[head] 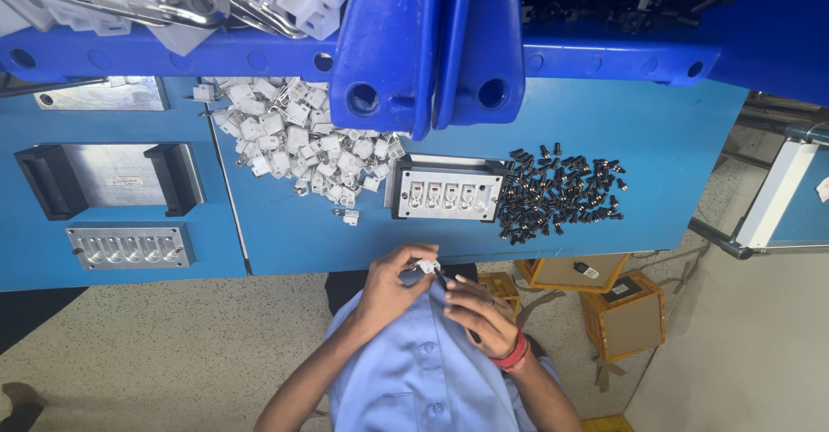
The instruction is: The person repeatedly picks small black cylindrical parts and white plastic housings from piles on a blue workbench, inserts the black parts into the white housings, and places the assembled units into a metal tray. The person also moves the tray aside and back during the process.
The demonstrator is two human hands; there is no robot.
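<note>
Two bare hands meet below the blue workbench (604, 138) and its five-slot metal fixture (447, 195): the left hand (389, 289) pinches a small white plastic part (426, 266), while the right hand (484, 311) grips a thin dark tool (442, 278) against it.

Bright, even, diffuse illumination; shadows are soft and short beneath the heap of small white plastic parts (294, 138) on the matte blue desk (656, 138). Mild glare marks the polished metal fixture block (129, 246). The near blue plastic bins (427, 34) appear softly blurred and bowed by wide-angle distortion.
</note>
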